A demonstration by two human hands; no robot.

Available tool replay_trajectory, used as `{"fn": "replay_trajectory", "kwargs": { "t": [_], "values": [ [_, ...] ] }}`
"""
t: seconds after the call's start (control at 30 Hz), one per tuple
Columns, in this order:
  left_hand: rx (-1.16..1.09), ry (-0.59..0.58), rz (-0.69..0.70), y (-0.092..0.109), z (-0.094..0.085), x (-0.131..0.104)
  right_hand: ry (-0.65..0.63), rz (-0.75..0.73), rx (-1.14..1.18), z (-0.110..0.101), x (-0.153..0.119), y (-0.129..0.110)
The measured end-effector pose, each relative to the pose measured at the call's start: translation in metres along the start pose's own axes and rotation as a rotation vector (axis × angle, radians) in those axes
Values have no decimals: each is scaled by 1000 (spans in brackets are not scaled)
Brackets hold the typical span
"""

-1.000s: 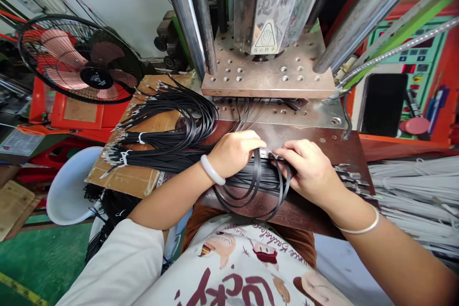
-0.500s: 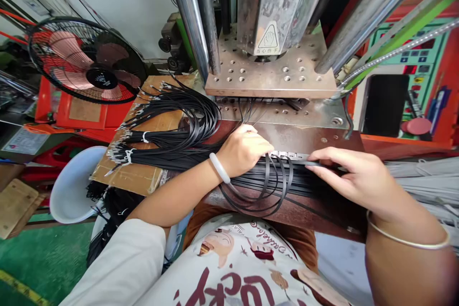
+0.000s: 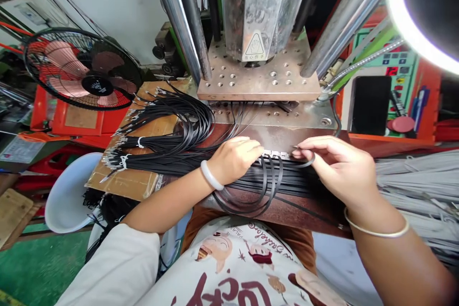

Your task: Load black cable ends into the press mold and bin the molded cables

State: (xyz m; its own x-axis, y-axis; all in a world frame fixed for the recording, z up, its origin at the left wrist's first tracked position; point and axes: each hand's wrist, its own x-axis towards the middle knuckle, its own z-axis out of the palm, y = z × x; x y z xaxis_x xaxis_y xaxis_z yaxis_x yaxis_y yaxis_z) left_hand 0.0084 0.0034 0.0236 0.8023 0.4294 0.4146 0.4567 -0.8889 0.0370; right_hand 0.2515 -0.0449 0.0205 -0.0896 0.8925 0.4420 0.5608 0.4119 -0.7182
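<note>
My left hand [image 3: 236, 158], with a pale bangle at the wrist, rests closed at the left end of a small metal strip [image 3: 277, 154]; what its fingertips grip is hidden. Several black flat cables [image 3: 274, 177] loop down from the strip toward my lap. At the strip's right end, my right hand [image 3: 332, 160] pinches a black cable [image 3: 307, 162] between thumb and fingers, its end curving below them. More straight black cables [image 3: 290, 184] lie beneath on the brown bench [image 3: 283, 210].
Behind the hands stands a metal press with a drilled plate [image 3: 258, 88]. Bundled black cables [image 3: 158, 141] lie on cardboard at left, near a fan [image 3: 96, 83]. Grey cables [image 3: 416, 181], a phone [image 3: 371, 105] and a bright ring lamp [image 3: 398, 14] are at right.
My right hand's fingers have curled in, and the cable in them now bends instead of lying straight along the strip. The view has shifted, and the ring lamp has come into sight.
</note>
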Motion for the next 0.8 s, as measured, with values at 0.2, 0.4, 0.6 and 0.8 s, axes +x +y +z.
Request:
{"fn": "replay_trajectory", "kwargs": {
  "t": [0.2, 0.4, 0.6, 0.8],
  "values": [
    [-66, -36, -238, -19, -12, 2, -88, -231, -202, 9, 0, 1],
    [-500, 132, -265, -35, 9, -3, -88, -310, -311, 13, -2, 1],
    [-562, 175, -261, -26, 5, -4, -189, -344, -375, 16, -4, 1],
    [-387, 205, -102, -23, 7, -8, -202, -249, -245, 16, 0, 1]
  ]
}}
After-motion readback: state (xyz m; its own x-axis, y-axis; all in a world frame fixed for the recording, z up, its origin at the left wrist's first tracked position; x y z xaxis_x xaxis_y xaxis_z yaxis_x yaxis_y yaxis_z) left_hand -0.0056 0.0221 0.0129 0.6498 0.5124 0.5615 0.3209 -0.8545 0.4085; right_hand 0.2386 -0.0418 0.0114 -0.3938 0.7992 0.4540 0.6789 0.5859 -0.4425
